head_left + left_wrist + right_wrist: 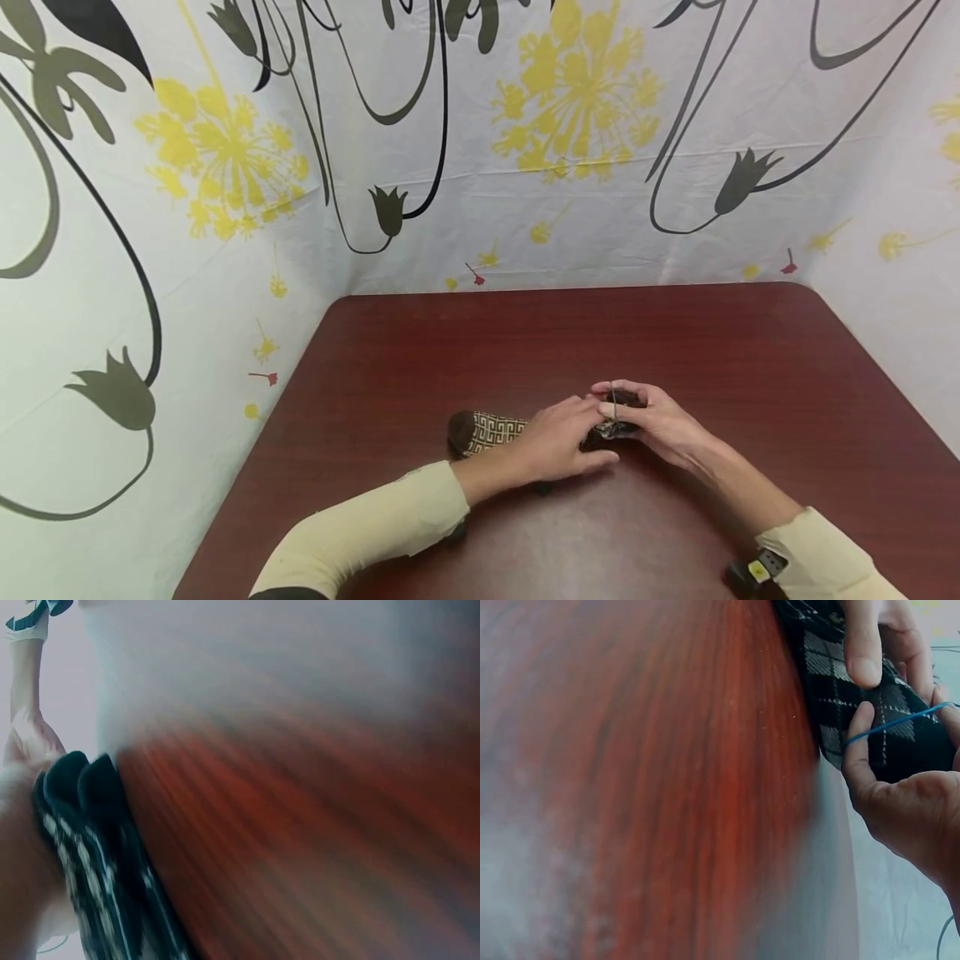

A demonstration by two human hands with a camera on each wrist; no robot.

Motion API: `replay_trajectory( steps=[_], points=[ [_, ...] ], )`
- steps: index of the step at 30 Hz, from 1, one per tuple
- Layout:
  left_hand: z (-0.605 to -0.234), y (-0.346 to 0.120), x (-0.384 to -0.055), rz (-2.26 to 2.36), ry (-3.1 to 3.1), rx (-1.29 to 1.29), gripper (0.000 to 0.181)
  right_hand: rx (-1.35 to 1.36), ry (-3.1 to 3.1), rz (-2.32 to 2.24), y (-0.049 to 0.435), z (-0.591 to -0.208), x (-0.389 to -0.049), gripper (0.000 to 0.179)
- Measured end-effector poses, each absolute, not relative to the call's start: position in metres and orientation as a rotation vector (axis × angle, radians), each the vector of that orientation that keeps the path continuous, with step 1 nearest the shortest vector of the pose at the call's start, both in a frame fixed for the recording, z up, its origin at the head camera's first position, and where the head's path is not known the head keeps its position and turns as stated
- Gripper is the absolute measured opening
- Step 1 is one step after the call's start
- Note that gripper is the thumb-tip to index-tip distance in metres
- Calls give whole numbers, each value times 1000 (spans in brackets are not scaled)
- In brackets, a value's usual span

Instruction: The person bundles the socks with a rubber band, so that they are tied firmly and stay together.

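A bundle of socks lies under my hands near the middle of the table; a brown one with a cream maze-like pattern [495, 432] shows at its left end in the head view. The right wrist view shows a black and grey plaid sock [829, 675] on its other face. My left hand [555, 442] lies across the bundle and holds it, thumb on one side and fingers on the other. My right hand [667, 425] is round the bundle's right end, with a thin rubber band [907, 720] stretched between its thumb and fingers.
The dark red wooden table [465, 350] has rounded far corners. White cloth [420, 267] printed with flowers hangs behind it and at both sides. A small black device [757, 571] is strapped at the right sleeve.
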State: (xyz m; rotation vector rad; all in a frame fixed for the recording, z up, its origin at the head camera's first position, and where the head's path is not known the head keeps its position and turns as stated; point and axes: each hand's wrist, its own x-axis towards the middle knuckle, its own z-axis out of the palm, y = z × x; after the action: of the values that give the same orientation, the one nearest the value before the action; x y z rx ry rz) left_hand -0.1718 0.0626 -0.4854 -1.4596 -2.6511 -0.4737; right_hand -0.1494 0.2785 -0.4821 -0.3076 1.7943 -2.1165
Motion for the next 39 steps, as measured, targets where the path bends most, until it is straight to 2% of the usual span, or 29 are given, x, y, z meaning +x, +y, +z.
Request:
replay_trajectory(
  steps=[2, 5, 10, 16, 23, 30, 37, 39],
  points=[
    [-485, 65, -172, -529, -2623, -1383, 51, -318, 1786, -2117, 277, -481, -150, 41],
    [-486, 67, -173, -611, -2554, -1305, 33, -354, 1770, -2113, 276, -481, -150, 36],
    [-486, 67, -175, -659, -2509, -1341, 17, -341, 1766, -2116, 275, -483, -151, 28],
    [-487, 68, -172, -643, -2585, -1312, 25, -329, 1803, -2107, 274, -484, -150, 28],
    [-481, 64, -177, -609, -2577, -1413, 21, -320, 1904, -2087, 273, -483, -148, 31],
    [-483, 61, -178, -671, -2479, -1424, 23, -349, 1906, -2115, 270, -481, -147, 22],
    [-486, 63, -177, -774, -2345, -1342, 42, -293, 1871, -2185, 266, -479, -147, 15],
    [-486, 63, -177, -819, -2326, -1302, 42, -264, 1895, -2181, 265, -478, -147, 16]
  ],
)
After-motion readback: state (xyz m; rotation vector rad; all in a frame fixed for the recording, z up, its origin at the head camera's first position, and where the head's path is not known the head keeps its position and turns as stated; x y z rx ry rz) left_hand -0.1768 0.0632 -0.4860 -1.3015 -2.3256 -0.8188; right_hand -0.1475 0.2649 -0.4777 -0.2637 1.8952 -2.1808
